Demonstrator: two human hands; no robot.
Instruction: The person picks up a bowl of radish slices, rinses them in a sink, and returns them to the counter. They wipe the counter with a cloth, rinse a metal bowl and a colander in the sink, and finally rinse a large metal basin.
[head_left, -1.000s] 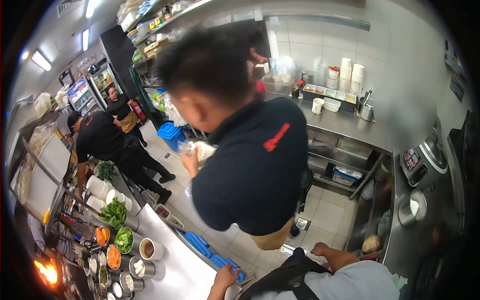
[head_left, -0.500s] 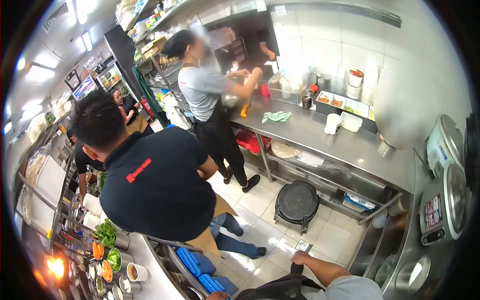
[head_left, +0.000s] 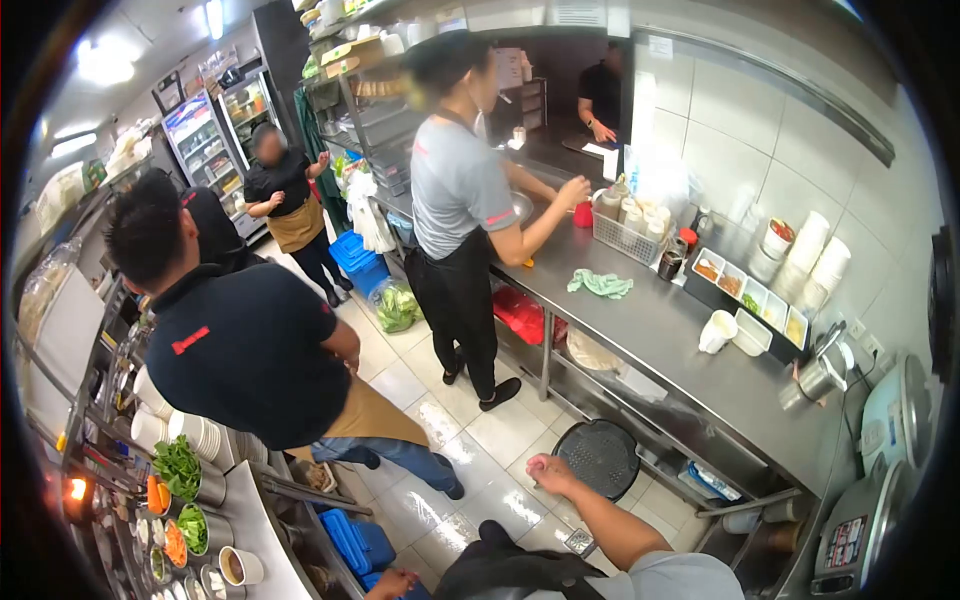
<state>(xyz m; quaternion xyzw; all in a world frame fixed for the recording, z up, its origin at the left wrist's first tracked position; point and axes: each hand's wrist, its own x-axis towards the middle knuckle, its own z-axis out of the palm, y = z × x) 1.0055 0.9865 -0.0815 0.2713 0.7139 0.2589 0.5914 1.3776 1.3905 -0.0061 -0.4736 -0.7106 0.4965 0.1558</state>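
My right hand (head_left: pixel 552 472) hangs in the air in front of me with loosely bent fingers and nothing visible in it. Beneath and beyond it on the floor is a round black stool (head_left: pixel 598 458) with a dotted top. At the bottom edge my left hand (head_left: pixel 392 583) shows only in part, its fingers slightly apart and no object seen in them. Nearest to that hand are blue lidded containers (head_left: pixel 357 540) on a low shelf under the left counter. My dark apron (head_left: pixel 510 575) fills the bottom middle.
A co-worker in a black shirt (head_left: pixel 240 350) stands left, another in grey (head_left: pixel 455 190) at the steel counter (head_left: pixel 640 305). On it lie a green cloth (head_left: pixel 600 284) and a topping tray (head_left: pixel 750 300). Rice cookers (head_left: pixel 855 530) stand right. A person (head_left: pixel 285 195) faces this way farther back.
My view has shifted, and my right hand now reaches farther forward, near the stool. More of my left hand shows. The person in the back appears in full, with raised hands.
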